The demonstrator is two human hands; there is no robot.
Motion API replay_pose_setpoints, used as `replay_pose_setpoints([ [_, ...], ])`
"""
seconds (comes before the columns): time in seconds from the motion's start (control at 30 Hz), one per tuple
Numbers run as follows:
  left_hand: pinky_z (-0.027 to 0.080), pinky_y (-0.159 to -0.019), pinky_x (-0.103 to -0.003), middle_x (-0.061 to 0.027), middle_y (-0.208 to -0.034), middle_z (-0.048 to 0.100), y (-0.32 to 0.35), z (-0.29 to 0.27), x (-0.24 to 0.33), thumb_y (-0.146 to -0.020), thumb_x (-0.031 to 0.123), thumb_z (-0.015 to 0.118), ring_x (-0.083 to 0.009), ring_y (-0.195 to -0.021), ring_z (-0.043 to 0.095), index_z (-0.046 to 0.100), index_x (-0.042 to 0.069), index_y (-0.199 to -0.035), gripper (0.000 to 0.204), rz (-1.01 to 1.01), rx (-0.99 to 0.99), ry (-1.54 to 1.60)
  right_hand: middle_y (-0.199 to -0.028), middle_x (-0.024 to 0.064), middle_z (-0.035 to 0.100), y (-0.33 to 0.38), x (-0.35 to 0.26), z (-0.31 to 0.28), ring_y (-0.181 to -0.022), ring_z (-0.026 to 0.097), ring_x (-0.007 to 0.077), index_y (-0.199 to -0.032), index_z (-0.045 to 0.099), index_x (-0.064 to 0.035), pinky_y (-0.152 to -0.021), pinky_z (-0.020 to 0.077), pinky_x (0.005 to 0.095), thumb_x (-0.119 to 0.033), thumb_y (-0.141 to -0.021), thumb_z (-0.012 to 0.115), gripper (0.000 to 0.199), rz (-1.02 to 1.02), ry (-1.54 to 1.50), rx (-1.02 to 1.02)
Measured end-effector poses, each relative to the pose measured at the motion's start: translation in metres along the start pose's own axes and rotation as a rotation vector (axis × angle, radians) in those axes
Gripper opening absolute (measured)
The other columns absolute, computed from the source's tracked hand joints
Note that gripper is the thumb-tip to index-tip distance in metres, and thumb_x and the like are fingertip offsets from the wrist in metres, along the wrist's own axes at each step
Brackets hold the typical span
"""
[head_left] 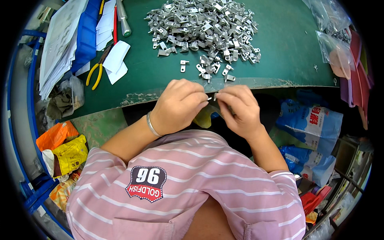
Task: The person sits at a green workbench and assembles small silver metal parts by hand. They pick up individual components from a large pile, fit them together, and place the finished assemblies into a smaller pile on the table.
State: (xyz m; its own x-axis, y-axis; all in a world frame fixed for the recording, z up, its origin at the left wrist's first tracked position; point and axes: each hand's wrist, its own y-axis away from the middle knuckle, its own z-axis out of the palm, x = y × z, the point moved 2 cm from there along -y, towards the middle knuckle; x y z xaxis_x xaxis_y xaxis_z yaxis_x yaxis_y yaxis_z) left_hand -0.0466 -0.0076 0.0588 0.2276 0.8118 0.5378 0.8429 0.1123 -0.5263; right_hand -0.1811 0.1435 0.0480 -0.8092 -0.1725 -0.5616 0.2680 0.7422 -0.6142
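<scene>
My left hand (178, 105), a silver bangle on its wrist, is at the table's near edge with thumb and fingers pinched on a small metal part (209, 99). Only the tip of that part shows. Close beside it, my right hand (240, 106) pinches another small metal piece (215, 96), mostly covered by the fingers. A narrow gap separates the two. Just beyond my hands lies a large heap of small silver metal brackets (204, 26) with holes in them. One loose bracket (183, 66) lies apart, left of several others near the edge.
On the left of the green table (288, 56) are yellow-handled pliers (95, 76), white paper slips (116, 58), a metal rod-like tool (123, 20) and a blue bin (86, 34). Clear plastic bags (334, 50) lie at the right. Blue-and-white bags (312, 124) stand below the table.
</scene>
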Motion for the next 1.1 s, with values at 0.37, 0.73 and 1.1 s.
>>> replay_pose_setpoints([
  [0.37,0.051,-0.072,-0.037,-0.0125,-0.095,0.060,-0.023,0.007,-0.010,-0.077,-0.003,0.075,-0.0311,-0.083,0.062,0.066,0.001,-0.094,0.020,-0.122,0.107,-0.141,-0.090,0.0091,0.067,-0.008,0.010,-0.009,-0.082,0.061,0.0283,-0.094,0.069,-0.0044,-0.074,0.0471,0.0383,-0.001,-0.076,0.077,0.019,0.129,0.130,0.043],
  [0.73,0.051,-0.064,-0.032,-0.0124,-0.081,0.066,-0.022,-0.005,-0.013,-0.085,-0.004,0.068,-0.0259,-0.071,0.065,0.070,-0.001,-0.094,0.010,-0.380,0.120,0.149,-0.096,0.0079,0.067,-0.027,0.024,0.006,-0.088,0.062,0.0288,-0.095,0.069,-0.0048,-0.079,0.0481,0.0396,0.000,-0.077,0.075,0.020,0.199,0.240,0.148],
  [1.1,0.050,-0.070,-0.036,-0.0144,-0.095,0.063,-0.019,-0.004,-0.014,-0.082,-0.005,0.068,-0.0307,-0.081,0.062,0.067,0.001,-0.095,0.015,-0.335,0.069,0.044,-0.097,0.0088,0.066,-0.012,0.008,0.003,-0.089,0.063,0.0299,-0.097,0.069,-0.0042,-0.078,0.0493,0.0391,0.003,-0.073,0.075,0.025,0.021,0.018,0.023],
])
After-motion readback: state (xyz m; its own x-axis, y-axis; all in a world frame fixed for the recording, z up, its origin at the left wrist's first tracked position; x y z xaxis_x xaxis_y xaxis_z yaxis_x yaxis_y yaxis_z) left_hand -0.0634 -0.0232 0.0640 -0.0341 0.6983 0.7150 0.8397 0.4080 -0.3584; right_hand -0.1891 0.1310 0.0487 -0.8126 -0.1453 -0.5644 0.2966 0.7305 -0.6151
